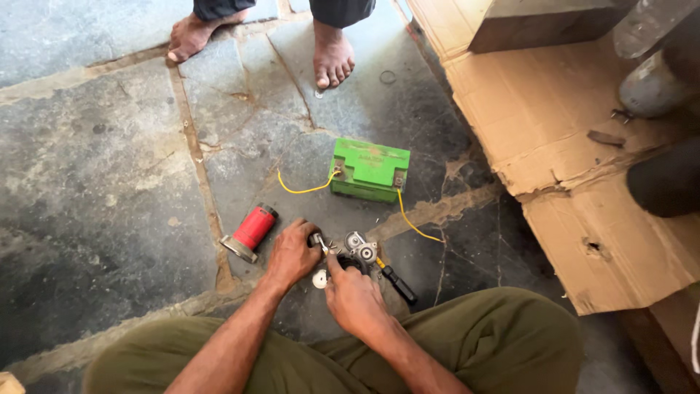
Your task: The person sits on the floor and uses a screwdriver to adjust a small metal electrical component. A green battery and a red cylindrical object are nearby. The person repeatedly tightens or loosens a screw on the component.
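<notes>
My left hand (292,254) grips a small metal part (316,240) on the stone floor, just in front of my knees. My right hand (352,293) rests its fingers on a greasy metal assembly (359,250) beside it; what the fingers pinch is hidden. A small white round piece (320,279) lies between my hands. A tool with a black handle (399,284) lies to the right of the assembly. A red cylinder with a metal flange (251,231) lies to the left. A green battery (369,170) stands behind, with two yellow wires (413,221) coming off its terminals.
Another person's bare feet (332,57) stand at the far edge of the stone floor (109,182). Flattened cardboard (554,131) covers the right side, with a box, a grey cylinder (645,87) and a dark object on it. A small ring (388,76) lies near the feet.
</notes>
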